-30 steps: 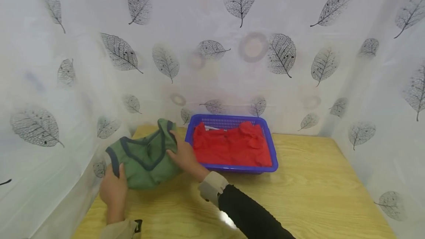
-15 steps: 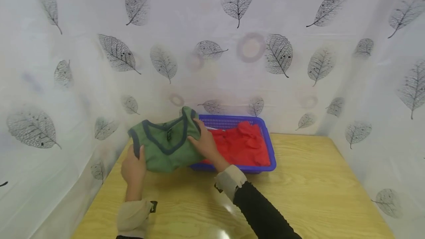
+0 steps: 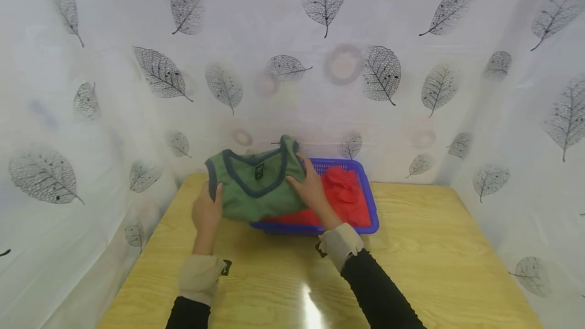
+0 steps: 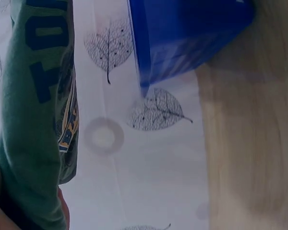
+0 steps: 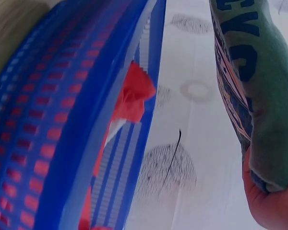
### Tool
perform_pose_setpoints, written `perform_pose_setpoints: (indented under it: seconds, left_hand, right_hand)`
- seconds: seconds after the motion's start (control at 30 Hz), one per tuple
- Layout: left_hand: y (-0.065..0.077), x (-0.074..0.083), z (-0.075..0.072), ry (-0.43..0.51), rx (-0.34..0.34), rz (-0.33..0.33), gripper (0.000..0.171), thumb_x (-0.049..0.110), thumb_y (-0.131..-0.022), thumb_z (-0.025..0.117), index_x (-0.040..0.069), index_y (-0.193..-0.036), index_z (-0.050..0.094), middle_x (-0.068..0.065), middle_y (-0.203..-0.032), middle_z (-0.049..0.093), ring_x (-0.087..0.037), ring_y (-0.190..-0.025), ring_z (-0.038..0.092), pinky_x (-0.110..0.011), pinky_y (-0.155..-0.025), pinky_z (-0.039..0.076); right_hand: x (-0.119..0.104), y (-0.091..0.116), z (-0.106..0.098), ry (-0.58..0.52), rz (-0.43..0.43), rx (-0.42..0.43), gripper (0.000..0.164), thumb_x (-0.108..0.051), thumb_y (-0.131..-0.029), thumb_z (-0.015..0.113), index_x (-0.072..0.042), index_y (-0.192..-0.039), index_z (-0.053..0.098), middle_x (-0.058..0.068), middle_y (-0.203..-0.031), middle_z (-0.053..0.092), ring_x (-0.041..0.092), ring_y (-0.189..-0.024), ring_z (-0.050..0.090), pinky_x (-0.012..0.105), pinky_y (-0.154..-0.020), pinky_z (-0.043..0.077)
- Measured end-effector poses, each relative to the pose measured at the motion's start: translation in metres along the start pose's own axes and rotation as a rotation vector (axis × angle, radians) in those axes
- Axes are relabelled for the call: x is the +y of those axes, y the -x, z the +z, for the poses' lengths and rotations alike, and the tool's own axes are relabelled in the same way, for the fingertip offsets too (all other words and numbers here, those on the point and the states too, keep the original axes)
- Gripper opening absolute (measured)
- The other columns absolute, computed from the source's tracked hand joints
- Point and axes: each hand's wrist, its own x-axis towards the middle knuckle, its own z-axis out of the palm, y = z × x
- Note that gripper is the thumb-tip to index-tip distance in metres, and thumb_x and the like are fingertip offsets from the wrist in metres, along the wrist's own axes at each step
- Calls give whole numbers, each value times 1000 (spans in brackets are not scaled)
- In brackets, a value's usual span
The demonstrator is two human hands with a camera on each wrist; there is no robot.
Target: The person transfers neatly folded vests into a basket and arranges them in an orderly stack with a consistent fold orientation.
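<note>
A green sleeveless shirt with dark blue trim hangs folded between my two hands, its neckline and tag facing up. My left hand grips its left side, thumb on top. The right hand pinches the opposite shoulder. In the head view the shirt overlaps the left part of a blue plastic basket. Red clothing lies inside that basket. Both wrist views show printed lettering on the underside of the green shirt, which is above the basket's rim level.
The basket stands at the back of a light wooden table. Behind and beside the table hangs a white curtain printed with grey leaves. Some white material shows under the red clothing in the right wrist view.
Both hands have carried the green shirt to the right and away from me, from the table's left side to over the basket's left part. The basket has stayed in place.
</note>
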Motion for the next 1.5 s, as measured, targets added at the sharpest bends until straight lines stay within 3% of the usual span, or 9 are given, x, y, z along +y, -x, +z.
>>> perform_pose_setpoints:
  seconds: [0.17,0.23,0.4,0.77,1.0,1.13,1.3,1.5]
  left_hand:
    - [-7,14,18,18,-72,28,50,43,-99,38,4,-128,49,-26,-115,62,-45,-98,61,-53,-78,50]
    - [-8,19,24,19,-85,44,48,42,-99,39,4,-126,50,-26,-109,64,-44,-93,63,-52,-74,51]
    - [-10,30,38,30,-89,92,42,39,-98,42,2,-115,54,-24,-92,66,-40,-78,64,-47,-61,49]
    - [-12,52,60,79,-88,123,43,41,-98,43,4,-115,55,-24,-94,67,-42,-83,64,-51,-66,48]
    - [-8,66,69,62,-94,114,56,48,-98,39,5,-130,52,-27,-111,65,-44,-96,63,-54,-76,51]
    - [-8,70,78,28,-106,109,56,46,-98,40,3,-130,52,-26,-114,64,-44,-97,63,-53,-78,52]
    - [-8,73,88,-9,-150,110,53,40,-98,43,0,-131,50,-26,-119,61,-44,-102,61,-54,-84,51]
    - [-6,73,99,-17,-205,90,57,43,-98,40,2,-137,45,-23,-130,55,-43,-112,57,-54,-94,46]
  right_hand:
    - [15,-1,-23,-40,39,36,65,-16,-82,72,-14,-139,41,19,-140,48,39,-125,48,54,-103,40]
    - [21,-1,-32,-45,50,45,65,-16,-82,72,-13,-139,41,19,-142,45,39,-128,46,54,-105,38]
    - [33,-1,-49,-39,92,65,66,-18,-83,71,-13,-140,39,17,-143,44,38,-129,45,52,-107,36]
    - [50,1,-76,-71,139,106,69,-19,-82,72,-11,-141,37,19,-144,40,40,-128,43,53,-108,34]
    - [58,5,-90,-84,152,109,69,-18,-84,70,-9,-142,35,20,-148,35,40,-133,38,52,-111,30]
    - [66,6,-94,-92,151,110,69,-15,-84,69,-6,-142,34,20,-149,34,38,-137,33,51,-115,25]
    - [77,9,-96,-110,165,123,69,-10,-83,69,-2,-142,33,22,-149,33,38,-138,32,50,-116,24]
    - [85,14,-98,-97,183,126,68,-10,-84,68,-2,-142,33,22,-149,33,39,-138,31,51,-115,24]
